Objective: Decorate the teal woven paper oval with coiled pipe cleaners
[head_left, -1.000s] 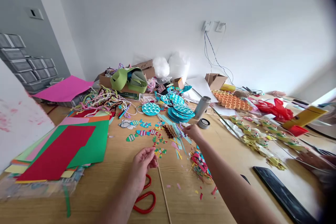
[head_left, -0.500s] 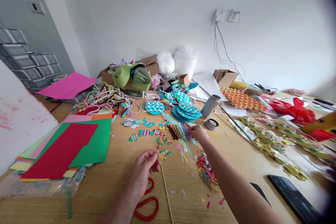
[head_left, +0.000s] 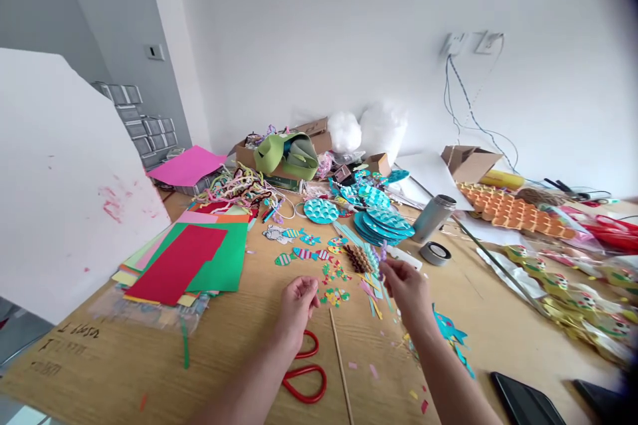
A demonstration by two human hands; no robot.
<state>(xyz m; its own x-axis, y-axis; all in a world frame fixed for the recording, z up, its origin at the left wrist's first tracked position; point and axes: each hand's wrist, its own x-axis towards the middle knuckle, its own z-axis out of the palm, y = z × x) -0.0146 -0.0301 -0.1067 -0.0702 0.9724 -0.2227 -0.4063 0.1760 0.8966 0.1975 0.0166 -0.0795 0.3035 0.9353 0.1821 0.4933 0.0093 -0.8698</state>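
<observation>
My right hand [head_left: 406,282] is closed in a pinch at the end of a purple curled pipe cleaner [head_left: 383,252]. Beside it lie a light blue curled pipe cleaner [head_left: 371,255] and brown and tan curled ones [head_left: 357,259]. My left hand [head_left: 300,299] hovers nearer to me, fingers curled together; whatever they may hold is hidden. Below that hand rest red-handled scissors [head_left: 305,382], their blades covered by my wrist. A thin wooden stick [head_left: 339,365] lies to their right. Paper fish [head_left: 304,254] and dotted paper cut-outs [head_left: 335,296] are spread beyond my left hand.
Coloured paper sheets [head_left: 179,265] are stacked at left beside a white board [head_left: 74,199]. Blue scalloped discs [head_left: 381,226], a metal flask [head_left: 434,218] and a tape roll [head_left: 435,252] stand behind my right hand. Teal paper pieces [head_left: 449,327] and a phone [head_left: 526,398] lie at right.
The view has turned left, so the scene sits farther right. My right hand has drawn slightly nearer to me, and the light blue curl shows more. My left hand stays above the scissors.
</observation>
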